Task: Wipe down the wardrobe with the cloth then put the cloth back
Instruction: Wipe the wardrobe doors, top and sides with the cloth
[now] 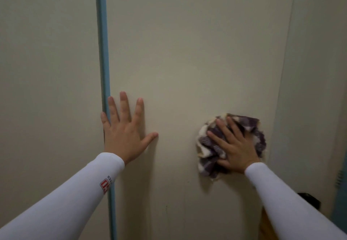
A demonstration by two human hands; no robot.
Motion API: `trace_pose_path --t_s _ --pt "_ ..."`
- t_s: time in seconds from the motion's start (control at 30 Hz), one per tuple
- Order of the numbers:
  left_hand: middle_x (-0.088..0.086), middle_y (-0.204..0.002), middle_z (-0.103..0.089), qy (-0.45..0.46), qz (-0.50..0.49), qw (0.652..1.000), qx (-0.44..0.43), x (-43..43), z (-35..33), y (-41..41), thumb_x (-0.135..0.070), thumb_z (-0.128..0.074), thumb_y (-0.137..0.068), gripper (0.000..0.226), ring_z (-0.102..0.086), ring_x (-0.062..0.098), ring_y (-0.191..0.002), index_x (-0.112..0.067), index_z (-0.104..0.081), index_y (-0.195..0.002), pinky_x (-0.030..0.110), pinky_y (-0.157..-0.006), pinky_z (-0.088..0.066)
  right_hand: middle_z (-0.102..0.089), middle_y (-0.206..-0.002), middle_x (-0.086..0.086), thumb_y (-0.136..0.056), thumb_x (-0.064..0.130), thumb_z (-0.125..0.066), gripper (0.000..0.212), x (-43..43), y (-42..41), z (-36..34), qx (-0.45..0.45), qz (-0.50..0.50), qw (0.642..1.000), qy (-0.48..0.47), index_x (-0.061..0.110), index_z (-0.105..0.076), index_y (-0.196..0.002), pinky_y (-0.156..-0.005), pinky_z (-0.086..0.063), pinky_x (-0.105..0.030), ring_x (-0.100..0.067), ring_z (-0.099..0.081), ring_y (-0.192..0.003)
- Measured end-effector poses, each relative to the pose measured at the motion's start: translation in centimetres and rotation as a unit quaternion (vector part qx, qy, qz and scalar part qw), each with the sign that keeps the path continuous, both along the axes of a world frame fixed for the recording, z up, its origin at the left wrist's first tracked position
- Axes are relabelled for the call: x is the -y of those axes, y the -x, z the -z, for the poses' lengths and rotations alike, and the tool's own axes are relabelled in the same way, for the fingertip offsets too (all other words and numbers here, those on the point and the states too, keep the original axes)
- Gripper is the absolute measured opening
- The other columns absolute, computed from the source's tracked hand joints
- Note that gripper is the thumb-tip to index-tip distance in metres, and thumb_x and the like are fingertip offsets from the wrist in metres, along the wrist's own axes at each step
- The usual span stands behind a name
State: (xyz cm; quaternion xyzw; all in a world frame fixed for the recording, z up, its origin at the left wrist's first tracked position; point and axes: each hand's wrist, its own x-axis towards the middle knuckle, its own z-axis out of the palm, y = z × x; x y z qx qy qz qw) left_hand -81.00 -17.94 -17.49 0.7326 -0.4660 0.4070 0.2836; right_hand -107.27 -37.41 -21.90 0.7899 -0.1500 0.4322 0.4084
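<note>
The wardrobe fills the view as a flat beige panel. A crumpled purple and cream checked cloth is pressed against it at the lower right. My right hand lies flat on the cloth with its fingers spread, holding it to the surface. My left hand rests flat and open on the bare panel to the left, its little finger touching the blue vertical strip. Both arms wear white sleeves.
The blue strip runs top to bottom and splits the beige surface into two panels. The wardrobe's right edge meets a paler wall. A dark object and a brown surface sit low at the right.
</note>
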Motion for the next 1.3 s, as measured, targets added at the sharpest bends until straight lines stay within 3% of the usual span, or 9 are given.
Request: trace_pose_path --t_s 0.17,0.33,0.47,0.7,0.9,1.0,1.1,1.2,1.3 --pt "0.025 -0.153 -0.004 -0.004 0.021 1.0 -0.002 0.2 -0.3 0.0 -0.075 -0.032 -0.069 0.096 -0.001 0.051 -0.136 -0.021 -0.012 -0.145 0.067 -0.094 -0.031 0.007 -0.158 0.006 -0.079 0.066 -0.033 0.076 2.0 3.8 0.8 0.113 0.019 0.989 -0.093 0.041 -0.008 -0.146 -0.092 -0.031 -0.054 -0.024 0.006 -0.145" --pt "0.028 -0.152 -0.002 -0.022 0.012 1.0 0.001 0.0 -0.5 0.2 -0.073 -0.037 -0.07 0.098 0.001 0.054 -0.135 -0.016 -0.013 -0.147 0.066 -0.097 -0.028 -0.011 -0.153 -0.011 -0.072 0.064 -0.039 0.081 0.8 2.3 4.6 0.264 0.055 0.929 -0.255 0.042 -0.009 -0.144 -0.103 -0.013 -0.062 -0.035 -0.006 -0.139" --pt "0.026 -0.153 0.005 -0.041 -0.006 0.999 -0.015 -0.1 -0.9 0.8 -0.066 -0.052 -0.071 0.102 0.008 0.052 -0.136 -0.014 -0.01 -0.149 0.063 -0.102 -0.022 -0.015 -0.15 -0.022 -0.074 0.07 -0.033 0.082 -0.2 1.8 8.6 0.264 0.093 0.906 -0.317 0.031 -0.013 -0.143 -0.104 -0.012 -0.06 -0.038 -0.007 -0.137" --pt "0.024 -0.153 0.009 -0.058 -0.014 0.998 -0.02 -0.4 -0.9 0.9 -0.069 -0.047 -0.072 0.101 0.009 0.051 -0.137 -0.017 -0.007 -0.149 0.06 -0.106 -0.018 -0.007 -0.151 -0.017 -0.067 0.059 -0.038 0.089 -1.9 0.3 10.3 0.268 0.112 0.885 -0.365 0.026 -0.01 -0.144 -0.097 -0.013 -0.074 -0.039 -0.004 -0.137" --pt "0.01 -0.156 0.012 -0.08 -0.034 0.996 -0.03 -1.8 -1.8 1.5 -0.079 -0.025 -0.075 0.09 0.008 0.039 -0.141 -0.032 -0.002 -0.148 0.066 -0.105 -0.003 0.02 -0.155 -0.004 -0.058 0.061 -0.041 0.09 -4.8 -4.7 12.0 0.176 0.063 0.93 -0.317 0.034 -0.015 -0.14 -0.094 -0.021 -0.073 -0.03 0.021 -0.141" --pt "0.002 -0.157 0.01 -0.098 0.009 0.994 -0.046 -3.2 -2.6 0.7 -0.073 -0.006 -0.071 0.083 0.008 0.031 -0.142 -0.039 -0.003 -0.147 0.062 -0.108 -0.001 0.016 -0.156 -0.003 -0.061 0.062 -0.04 0.091 -7.4 -9.2 12.2 0.119 0.027 0.954 -0.275 0.038 -0.011 -0.144 -0.076 -0.04 -0.069 -0.03 0.017 -0.142" --pt "0.0 -0.157 0.012 -0.092 0.035 0.994 -0.048 -4.4 -2.3 0.0 -0.069 -0.003 -0.073 0.079 0.014 0.026 -0.142 -0.039 0.0 -0.146 0.058 -0.109 0.004 0.014 -0.157 -0.003 -0.066 0.065 -0.038 0.094 -9.5 -13.0 11.3 0.049 -0.003 0.975 -0.218 0.036 0.0 -0.148 -0.076 -0.045 -0.06 -0.03 0.012 -0.143" --pt "0.005 -0.157 0.007 -0.069 0.024 0.997 -0.021 -5.5 -0.5 -0.8 -0.059 -0.007 -0.079 0.073 0.01 0.031 -0.142 -0.033 -0.005 -0.147 0.06 -0.108 0.001 0.014 -0.157 -0.001 -0.069 0.063 -0.039 0.081 -11.4 -16.2 10.7 0.008 -0.047 0.981 -0.187 0.035 -0.022 -0.143 -0.08 -0.047 -0.052 -0.027 0.011 -0.144" --pt "0.009 -0.157 0.001 -0.093 0.021 0.995 -0.025 -6.2 2.2 -1.8 -0.05 -0.013 -0.082 0.068 0.005 0.033 -0.143 -0.03 -0.011 -0.147 0.06 -0.108 -0.002 0.005 -0.158 -0.003 -0.071 0.061 -0.046 0.076 -13.3 -18.9 9.5 -0.014 -0.067 0.982 -0.176 0.034 -0.027 -0.14 -0.086 -0.044 -0.051 -0.025 0.009 -0.144"
